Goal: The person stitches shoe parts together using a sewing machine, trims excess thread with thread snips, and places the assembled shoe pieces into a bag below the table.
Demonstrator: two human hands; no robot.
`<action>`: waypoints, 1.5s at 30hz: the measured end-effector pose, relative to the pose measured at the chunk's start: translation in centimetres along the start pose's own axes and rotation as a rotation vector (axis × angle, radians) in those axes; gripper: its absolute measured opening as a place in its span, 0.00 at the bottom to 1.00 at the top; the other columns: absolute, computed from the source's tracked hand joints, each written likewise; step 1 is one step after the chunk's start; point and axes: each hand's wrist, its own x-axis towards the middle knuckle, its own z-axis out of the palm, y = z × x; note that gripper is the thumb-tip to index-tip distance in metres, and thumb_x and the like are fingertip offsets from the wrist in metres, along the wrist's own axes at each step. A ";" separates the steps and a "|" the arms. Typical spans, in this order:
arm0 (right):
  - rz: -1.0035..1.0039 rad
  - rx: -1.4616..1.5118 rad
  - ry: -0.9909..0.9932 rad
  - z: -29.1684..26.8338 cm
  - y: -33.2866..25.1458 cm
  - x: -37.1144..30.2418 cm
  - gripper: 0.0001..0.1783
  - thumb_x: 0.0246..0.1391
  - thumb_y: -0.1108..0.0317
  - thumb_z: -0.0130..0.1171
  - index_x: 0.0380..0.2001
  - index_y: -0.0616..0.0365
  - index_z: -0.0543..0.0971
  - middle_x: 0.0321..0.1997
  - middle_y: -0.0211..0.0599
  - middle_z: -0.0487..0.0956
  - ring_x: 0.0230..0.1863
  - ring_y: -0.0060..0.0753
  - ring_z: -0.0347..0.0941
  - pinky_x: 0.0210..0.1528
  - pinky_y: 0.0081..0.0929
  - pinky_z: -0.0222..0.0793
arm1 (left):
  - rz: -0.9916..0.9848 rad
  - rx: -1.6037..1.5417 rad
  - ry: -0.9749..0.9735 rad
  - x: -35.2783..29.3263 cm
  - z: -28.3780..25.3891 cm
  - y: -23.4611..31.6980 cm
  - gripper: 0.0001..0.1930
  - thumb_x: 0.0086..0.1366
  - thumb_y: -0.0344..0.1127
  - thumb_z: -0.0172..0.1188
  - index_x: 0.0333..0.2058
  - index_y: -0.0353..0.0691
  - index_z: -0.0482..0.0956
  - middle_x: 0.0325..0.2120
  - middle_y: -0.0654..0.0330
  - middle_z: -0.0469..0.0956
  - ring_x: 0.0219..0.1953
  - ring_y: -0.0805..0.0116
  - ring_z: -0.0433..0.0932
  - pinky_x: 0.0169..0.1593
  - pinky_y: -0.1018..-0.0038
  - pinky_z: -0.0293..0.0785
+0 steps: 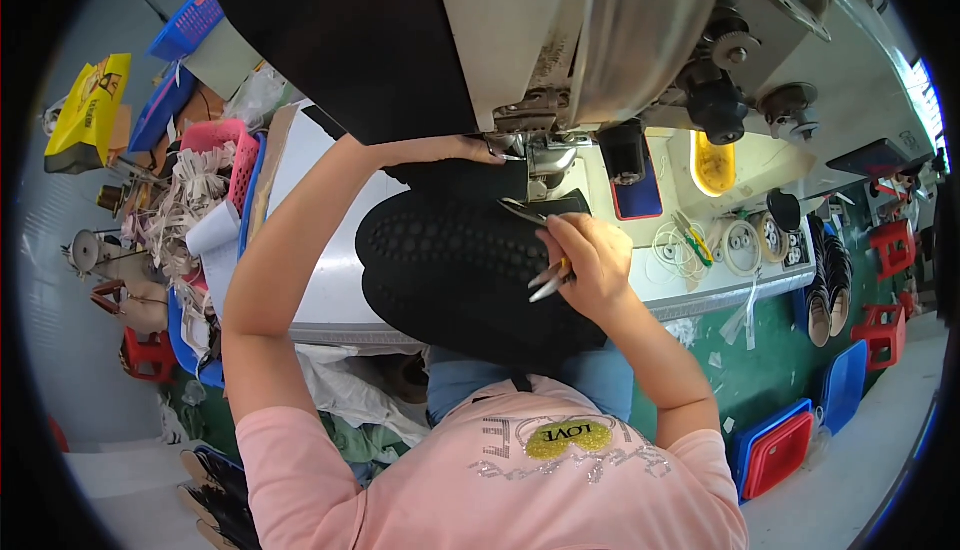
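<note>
A black shoe-upper-like piece with raised dots (430,240) lies under the sewing machine's presser foot (548,162) and hangs over the table's near edge toward my lap. My left hand (440,150) rests at its far edge, left of the foot. One finger stretches toward the needle area; the others are largely hidden by the machine head. Closed above the piece's right side, my right hand (595,255) holds small thread snips (548,282) with silver blades and a bit of yellow. A slender pointed metal tip (522,212) also sticks out at its fingertips, over the black material.
The machine head (560,30) overhangs the work. Right of it lie yellow-green handled snips (698,242), thread coils (740,247) and a yellow oval tray (713,162). On the left stands a pink basket (243,165) of pale strips. Shoes (830,295) and red stools (880,337) stand farther right.
</note>
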 end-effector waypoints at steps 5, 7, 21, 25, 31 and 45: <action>0.068 -0.258 0.021 0.8 -0.1 0.3 0.26 0.34 0.69 0.65 0.42 0.64 0.77 0.36 0.40 0.75 0.22 0.32 0.70 0.22 0.25 0.66 | 0.008 -0.294 -0.162 0.9 0.3 -0.7 0.36 0.43 0.51 0.74 0.49 0.38 0.75 0.43 0.54 0.77 0.46 0.62 0.73 0.51 0.71 0.70; 0.033 -0.280 -0.078 0.9 -0.4 0.4 0.29 0.29 0.73 0.66 0.43 0.64 0.77 0.36 0.39 0.74 0.27 0.34 0.73 0.27 0.28 0.69 | 0.004 -0.250 -0.160 1.4 0.6 -1.1 0.36 0.42 0.51 0.74 0.48 0.37 0.76 0.43 0.54 0.77 0.47 0.62 0.73 0.51 0.70 0.70; 0.109 -0.285 -0.135 1.8 0.1 2.5 0.15 0.28 0.71 0.65 0.23 0.57 0.70 0.25 0.35 0.69 0.21 0.35 0.71 0.24 0.29 0.67 | -0.080 -0.101 -0.113 1.7 -0.9 0.1 0.34 0.45 0.51 0.73 0.48 0.36 0.76 0.44 0.54 0.77 0.47 0.63 0.74 0.51 0.72 0.69; 0.193 -0.274 -0.115 2.3 0.1 2.9 0.15 0.31 0.71 0.67 0.25 0.58 0.71 0.25 0.37 0.71 0.22 0.38 0.72 0.23 0.32 0.68 | -0.064 -0.107 -0.078 2.0 -1.3 0.0 0.34 0.45 0.51 0.73 0.48 0.36 0.76 0.44 0.54 0.77 0.47 0.64 0.74 0.51 0.72 0.69; 0.428 -0.146 -0.056 1.0 0.4 1.2 0.19 0.41 0.60 0.71 0.28 0.60 0.73 0.24 0.39 0.73 0.20 0.46 0.70 0.22 0.33 0.66 | -0.032 -0.125 -0.010 2.4 -1.5 0.1 0.34 0.46 0.51 0.73 0.48 0.36 0.76 0.44 0.54 0.77 0.46 0.64 0.74 0.51 0.73 0.69; 1.403 0.927 -0.371 -2.4 -5.1 -12.6 0.12 0.57 0.70 0.51 0.40 0.68 0.74 0.34 0.46 0.82 0.10 0.15 0.60 0.12 0.13 0.53 | -0.243 -0.821 0.401 -9.6 4.1 -2.1 0.20 0.59 0.40 0.64 0.46 0.32 0.77 0.34 0.61 0.80 0.29 0.75 0.77 0.34 0.78 0.73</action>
